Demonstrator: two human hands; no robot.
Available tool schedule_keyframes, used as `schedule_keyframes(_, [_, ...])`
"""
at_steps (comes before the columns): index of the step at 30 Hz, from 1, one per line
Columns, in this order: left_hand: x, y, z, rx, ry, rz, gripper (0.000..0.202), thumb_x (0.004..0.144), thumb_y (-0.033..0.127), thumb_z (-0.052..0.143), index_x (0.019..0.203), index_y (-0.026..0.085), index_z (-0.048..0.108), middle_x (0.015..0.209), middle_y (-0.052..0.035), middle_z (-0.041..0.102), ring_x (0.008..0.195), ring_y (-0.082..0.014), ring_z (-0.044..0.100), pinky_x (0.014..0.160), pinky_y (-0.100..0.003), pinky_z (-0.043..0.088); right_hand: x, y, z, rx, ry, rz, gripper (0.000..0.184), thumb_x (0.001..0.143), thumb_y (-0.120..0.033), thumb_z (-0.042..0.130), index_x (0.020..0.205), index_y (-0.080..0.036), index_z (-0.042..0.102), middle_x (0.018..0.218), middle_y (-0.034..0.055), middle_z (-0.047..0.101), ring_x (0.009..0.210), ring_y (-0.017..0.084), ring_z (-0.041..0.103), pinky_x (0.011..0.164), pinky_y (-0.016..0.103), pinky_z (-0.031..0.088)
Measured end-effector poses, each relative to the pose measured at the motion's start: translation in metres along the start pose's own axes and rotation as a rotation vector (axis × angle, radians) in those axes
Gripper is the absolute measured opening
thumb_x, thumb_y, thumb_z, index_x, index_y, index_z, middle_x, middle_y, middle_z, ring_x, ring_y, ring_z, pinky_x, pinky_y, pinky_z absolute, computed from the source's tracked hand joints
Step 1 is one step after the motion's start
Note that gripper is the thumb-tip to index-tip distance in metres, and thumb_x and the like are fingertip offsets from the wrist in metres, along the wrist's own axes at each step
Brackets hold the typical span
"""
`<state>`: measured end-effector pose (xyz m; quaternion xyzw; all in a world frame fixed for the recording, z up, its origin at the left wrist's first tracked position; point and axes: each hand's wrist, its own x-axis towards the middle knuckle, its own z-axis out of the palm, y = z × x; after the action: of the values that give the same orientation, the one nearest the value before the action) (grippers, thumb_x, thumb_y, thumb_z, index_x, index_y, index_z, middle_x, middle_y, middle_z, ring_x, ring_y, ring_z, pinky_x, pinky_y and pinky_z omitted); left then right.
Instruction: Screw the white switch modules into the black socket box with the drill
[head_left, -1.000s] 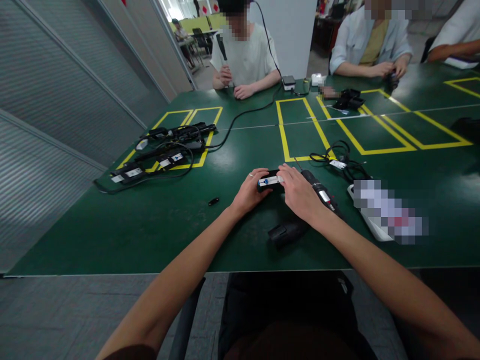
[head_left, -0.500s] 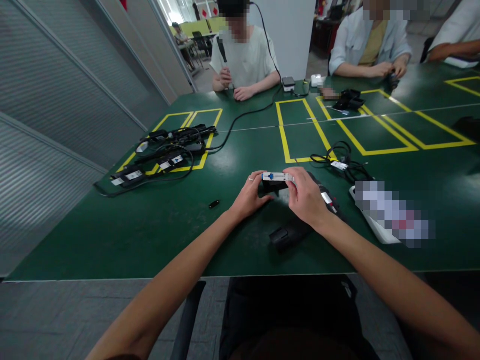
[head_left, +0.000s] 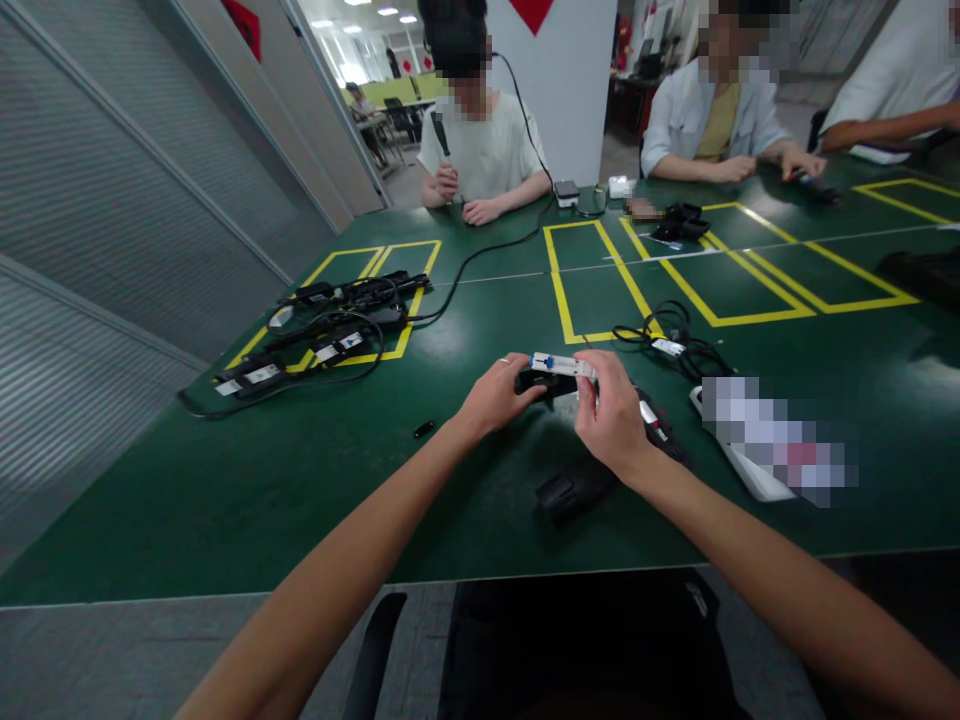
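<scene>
My right hand (head_left: 611,410) pinches one end of a slim white strip-like part with blue pieces (head_left: 559,365), which tilts slightly down toward the right. My left hand (head_left: 499,400) grips a black piece (head_left: 551,384) between thumb and fingers, just beneath the white part. Its fingertips are close to the blue end; whether they touch it I cannot tell. A black handheld device with a thick handle (head_left: 574,490) lies on the table under my right hand, partly hidden by it. Left of my left hand rests a small black oblong piece (head_left: 424,429).
Black adapters and cables (head_left: 330,325) lie on the left of the green table (head_left: 262,500). A coiled black cable (head_left: 667,335) and a white tray-like object (head_left: 750,460), partly blurred out, are at the right. Across the table sit several people, one holding a black stick-like tool (head_left: 441,135).
The view has tipped up slightly. The white part has gone from nearly level to tilted, its right end lower. Across the table, a person at the right has lowered a dark object toward the tabletop.
</scene>
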<state>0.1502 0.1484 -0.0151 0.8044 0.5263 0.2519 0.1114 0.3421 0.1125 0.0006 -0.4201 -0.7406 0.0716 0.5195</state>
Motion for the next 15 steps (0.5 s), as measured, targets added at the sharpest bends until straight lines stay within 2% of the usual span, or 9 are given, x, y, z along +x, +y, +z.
schedule_keyframes(3, [0.005,0.008,0.008,0.032,-0.043,-0.060,0.017,0.086,0.024,0.055,0.100,0.018,0.062,0.096,-0.0069,0.066,0.089,-0.0212,0.063,0.084,-0.035,0.049,-0.002,0.000,0.000,0.004,0.006,0.004,0.028,0.091,-0.026,0.057,0.119,-0.019,0.057,0.121,0.0082,0.062,0.105,0.025,0.062,0.087,0.049,0.052])
schedule_keyframes(5, [-0.001,0.011,-0.003,0.040,-0.007,-0.097,0.017,0.088,0.024,0.051,0.099,0.017,0.062,0.091,-0.0076,0.067,0.081,-0.0204,0.063,0.078,-0.033,0.049,-0.004,0.000,-0.001,0.009,0.013,0.013,0.029,0.092,-0.026,0.057,0.119,-0.019,0.057,0.122,0.0084,0.062,0.106,0.026,0.062,0.087,0.049,0.051])
schedule_keyframes(7, [-0.014,0.009,-0.032,0.051,0.023,-0.172,0.023,0.090,0.029,0.046,0.100,0.015,0.062,0.084,-0.0073,0.067,0.070,-0.0193,0.062,0.067,-0.031,0.048,-0.005,0.000,-0.003,0.018,0.014,0.022,0.029,0.092,-0.026,0.056,0.120,-0.019,0.057,0.122,0.0085,0.062,0.106,0.026,0.061,0.088,0.049,0.051])
schedule_keyframes(9, [-0.035,0.002,-0.074,0.075,0.050,-0.345,0.031,0.090,0.038,0.045,0.103,0.015,0.061,0.082,-0.0053,0.066,0.067,-0.0182,0.060,0.062,-0.028,0.046,-0.004,-0.001,-0.003,0.029,0.007,0.029,0.029,0.092,-0.026,0.056,0.120,-0.019,0.056,0.122,0.0085,0.061,0.106,0.026,0.061,0.088,0.049,0.051])
schedule_keyframes(12, [-0.080,-0.020,-0.137,0.231,0.074,-0.556,0.041,0.089,0.046,0.044,0.112,0.015,0.057,0.098,-0.0053,0.066,0.079,-0.0200,0.060,0.070,-0.029,0.046,-0.002,-0.002,-0.002,0.051,-0.010,0.040,0.029,0.092,-0.026,0.056,0.120,-0.019,0.056,0.122,0.0085,0.061,0.106,0.026,0.061,0.087,0.049,0.052])
schedule_keyframes(14, [-0.116,-0.040,-0.163,0.294,-0.023,-0.707,0.044,0.087,0.047,0.045,0.116,0.015,0.053,0.104,-0.0059,0.065,0.087,-0.0217,0.061,0.077,-0.031,0.046,0.000,-0.003,-0.001,0.069,-0.031,0.042,0.029,0.092,-0.025,0.057,0.120,-0.019,0.056,0.122,0.0085,0.061,0.106,0.026,0.061,0.087,0.049,0.051])
schedule_keyframes(15, [-0.135,-0.050,-0.169,0.313,-0.064,-0.773,0.043,0.087,0.047,0.044,0.116,0.017,0.052,0.106,-0.0059,0.065,0.089,-0.0223,0.061,0.079,-0.031,0.046,0.000,-0.004,0.000,0.079,-0.045,0.041,0.029,0.092,-0.025,0.057,0.120,-0.019,0.056,0.123,0.0085,0.061,0.106,0.026,0.061,0.088,0.050,0.051])
